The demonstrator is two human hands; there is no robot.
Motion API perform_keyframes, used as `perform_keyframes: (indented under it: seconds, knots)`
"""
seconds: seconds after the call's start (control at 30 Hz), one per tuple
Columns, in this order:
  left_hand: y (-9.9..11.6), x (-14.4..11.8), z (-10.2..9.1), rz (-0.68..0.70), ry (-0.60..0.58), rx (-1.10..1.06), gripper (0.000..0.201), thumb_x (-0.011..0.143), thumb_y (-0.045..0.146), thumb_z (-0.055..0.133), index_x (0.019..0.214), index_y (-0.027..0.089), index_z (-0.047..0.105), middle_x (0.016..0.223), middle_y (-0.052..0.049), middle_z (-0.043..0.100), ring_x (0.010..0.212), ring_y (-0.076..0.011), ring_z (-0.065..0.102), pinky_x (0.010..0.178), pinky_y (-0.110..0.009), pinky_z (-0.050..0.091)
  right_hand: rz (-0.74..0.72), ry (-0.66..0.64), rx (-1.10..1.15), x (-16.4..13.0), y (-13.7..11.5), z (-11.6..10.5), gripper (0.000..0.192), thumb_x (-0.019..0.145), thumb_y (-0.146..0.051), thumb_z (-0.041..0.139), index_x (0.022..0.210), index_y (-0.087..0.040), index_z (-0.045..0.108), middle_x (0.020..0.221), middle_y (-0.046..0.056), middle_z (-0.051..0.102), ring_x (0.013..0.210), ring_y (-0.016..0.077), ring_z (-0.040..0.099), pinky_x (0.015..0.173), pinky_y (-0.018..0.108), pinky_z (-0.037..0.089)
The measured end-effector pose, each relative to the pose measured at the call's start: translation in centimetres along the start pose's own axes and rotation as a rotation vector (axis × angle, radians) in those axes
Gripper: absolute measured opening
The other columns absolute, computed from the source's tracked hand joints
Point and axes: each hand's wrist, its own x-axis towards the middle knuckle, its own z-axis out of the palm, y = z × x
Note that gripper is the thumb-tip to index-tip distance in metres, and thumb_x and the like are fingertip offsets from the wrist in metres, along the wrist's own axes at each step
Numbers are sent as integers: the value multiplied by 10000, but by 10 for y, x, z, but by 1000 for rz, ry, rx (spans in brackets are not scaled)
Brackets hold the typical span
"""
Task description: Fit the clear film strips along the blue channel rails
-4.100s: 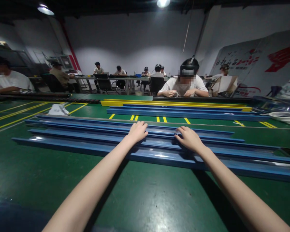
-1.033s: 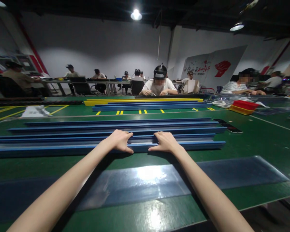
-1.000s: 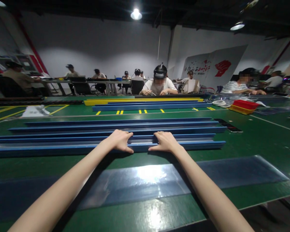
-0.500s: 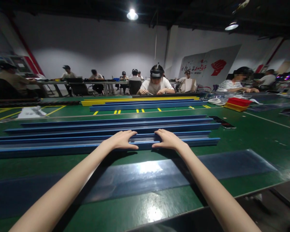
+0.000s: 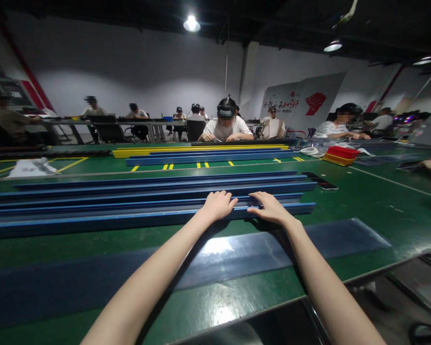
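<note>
Several long blue channel rails lie side by side on the green table point(image 5: 362, 201). Both my hands rest palm down on the nearest blue rail point(image 5: 93, 223), toward its right end. My left hand point(image 5: 218, 205) has its fingers hooked over the rail's far edge. Close beside it, my right hand point(image 5: 269, 207) lies on the same rail with fingers stretched forward over the edge. A clear plastic sheet point(image 5: 244, 251) lies flat on the table between the rail and me, under my forearms.
More blue and yellow rails point(image 5: 201, 153) lie farther back. Red and yellow trays point(image 5: 339, 154) and a tape roll point(image 5: 310, 151) stand at the right. A dark flat strip point(image 5: 319, 180) lies beyond the rails' right end. Several people sit at the far side. The table's near edge drops off bottom right.
Both hands have slid to the right along the nearest rail and now lie closer together. The view has turned to the right.
</note>
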Motion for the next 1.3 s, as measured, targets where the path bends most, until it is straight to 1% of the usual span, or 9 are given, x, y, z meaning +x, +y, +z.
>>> perform_keyframes:
  seconds: [0.17, 0.3, 0.43, 0.53, 0.63, 0.8, 0.93, 1.17, 1.3]
  knots:
    - [4, -3, 11, -30, 67, 51, 426, 898, 407, 257, 986, 133, 571, 955, -119, 612, 895, -236, 581, 770, -347, 425, -16, 60, 18, -4, -2, 3, 574, 735, -516, 541, 1171, -142, 538, 1172, 121, 575, 1097, 244, 506, 943, 375, 372]
    - [-1, -6, 6, 8, 35, 45, 429, 898, 382, 244, 957, 124, 582, 911, -125, 614, 867, -245, 590, 734, -348, 435, -19, 63, 28, -6, -10, 1, 577, 741, -537, 527, 1180, -163, 531, 1175, 110, 573, 1102, 241, 502, 945, 382, 368]
    - [-8, -11, 1, 21, 8, 48, 433, 899, 369, 235, 948, 119, 585, 907, -136, 614, 872, -248, 592, 739, -348, 433, -27, 67, 29, -8, -17, -1, 563, 757, -544, 503, 1192, -188, 520, 1193, 101, 558, 1103, 241, 494, 936, 391, 366]
    - [-18, -16, -1, 26, 1, 67, 429, 898, 363, 231, 950, 123, 583, 905, -131, 617, 864, -238, 596, 735, -335, 433, -22, 86, 1, -10, -15, -3, 557, 773, -549, 475, 1194, -188, 516, 1212, 100, 544, 1124, 241, 474, 958, 400, 337]
    - [-34, -23, -2, 36, -17, 84, 425, 898, 358, 228, 939, 139, 590, 892, -113, 620, 861, -222, 597, 731, -312, 433, 8, 95, -39, -14, -8, -4, 543, 791, -554, 437, 1189, -193, 518, 1229, 94, 533, 1148, 232, 455, 991, 406, 293]
    - [-61, -35, -7, 5, -55, 71, 405, 889, 366, 251, 1028, 170, 578, 970, -89, 621, 895, -205, 589, 743, -289, 430, 78, 102, -73, -20, 4, -3, 561, 800, -573, 396, 1199, -194, 506, 1236, 82, 531, 1157, 220, 446, 1009, 412, 258]
    - [-74, -43, -11, -11, -65, 50, 397, 878, 359, 276, 1067, 165, 566, 1006, -87, 615, 905, -207, 584, 755, -291, 426, 129, 117, -133, -22, 12, 0, 607, 780, -613, 389, 1207, -197, 502, 1242, 89, 525, 1168, 238, 432, 1001, 431, 248]
    - [-77, -46, -11, -24, -62, 45, 395, 870, 372, 281, 1078, 166, 545, 1031, -81, 605, 917, -206, 578, 765, -291, 424, 159, 101, -207, -23, 17, 2, 613, 767, -619, 408, 1188, -187, 521, 1202, 98, 550, 1119, 243, 460, 919, 386, 316]
    - [-74, -44, -13, -38, -79, 82, 375, 869, 389, 279, 1020, 177, 549, 991, -78, 618, 905, -208, 581, 755, -300, 419, 149, 84, -259, -21, 14, 3, 612, 780, -615, 389, 1201, -189, 512, 1219, 102, 541, 1128, 264, 445, 923, 412, 284]
